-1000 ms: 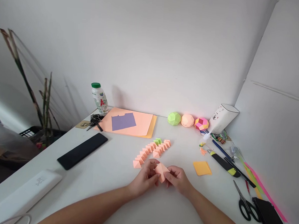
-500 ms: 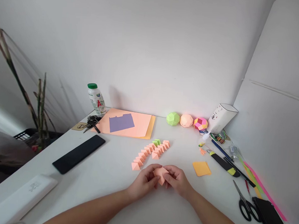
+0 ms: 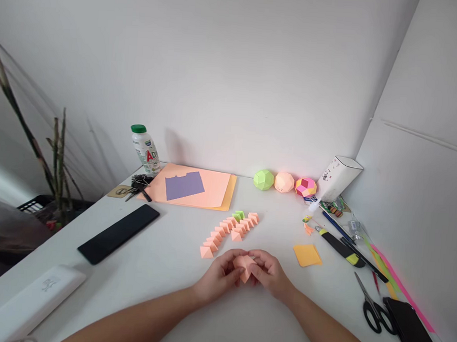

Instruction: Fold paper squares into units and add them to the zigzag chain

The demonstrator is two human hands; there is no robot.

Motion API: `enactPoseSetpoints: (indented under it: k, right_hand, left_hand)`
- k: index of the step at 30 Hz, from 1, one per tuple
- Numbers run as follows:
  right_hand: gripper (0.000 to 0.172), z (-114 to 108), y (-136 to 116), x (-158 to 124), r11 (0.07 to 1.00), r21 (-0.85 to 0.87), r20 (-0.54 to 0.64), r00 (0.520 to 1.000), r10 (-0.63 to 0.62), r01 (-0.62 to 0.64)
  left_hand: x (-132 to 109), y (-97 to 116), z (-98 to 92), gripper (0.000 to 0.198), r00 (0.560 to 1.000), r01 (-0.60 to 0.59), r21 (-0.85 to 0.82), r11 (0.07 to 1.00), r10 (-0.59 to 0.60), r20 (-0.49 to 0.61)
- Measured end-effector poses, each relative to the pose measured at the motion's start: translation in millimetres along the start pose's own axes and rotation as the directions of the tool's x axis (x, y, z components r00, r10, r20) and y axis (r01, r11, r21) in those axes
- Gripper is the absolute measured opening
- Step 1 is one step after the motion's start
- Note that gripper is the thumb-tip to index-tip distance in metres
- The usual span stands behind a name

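A small folded piece of peach paper is held between both hands, low in the middle of the view. My left hand grips its left side, thumb on the face towards me. On its right side, my right hand pinches it with the thumb in front. The fingers behind the paper are partly hidden. Just beyond my hands lie two slanting rows of folded peach paper pieces, with a few green folded pieces at the far end. A yellow square paper stack lies to the right of my right hand.
Three faceted paper balls sit by the wall. Peach sheets with a purple piece lie at the back left, near a bottle. Scissors, a box cutter and a phone line the right; a black slab lies left.
The whole view has shifted very slightly. Both hands keep the peach paper in nearly the same spot, with the fingers barely moved.
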State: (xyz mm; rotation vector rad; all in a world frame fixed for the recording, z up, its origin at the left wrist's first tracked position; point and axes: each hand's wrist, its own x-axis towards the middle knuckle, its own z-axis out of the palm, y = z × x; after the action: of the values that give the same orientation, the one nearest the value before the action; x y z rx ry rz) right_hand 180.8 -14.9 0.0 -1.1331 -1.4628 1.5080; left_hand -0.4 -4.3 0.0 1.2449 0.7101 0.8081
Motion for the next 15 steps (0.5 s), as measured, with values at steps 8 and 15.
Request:
enactPoseSetpoints:
  k: [8,15]
  right_hand:
    - [0.028,1.1,-2.4,-0.9,1.0,-0.013,-0.005,1.0,-0.001,0.001]
    - [0.02,0.6,-2.4,-1.4,0.999,-0.042,0.008,1.0,-0.025,0.026]
  left_hand:
    - [-0.3,1.6,0.9,0.037,1.0,0.027,-0.021,0.999,-0.027,-0.011]
    - [0.1,0.2,1.0,0.035,0.999,0.036,-0.028,0.999,-0.036,-0.011]
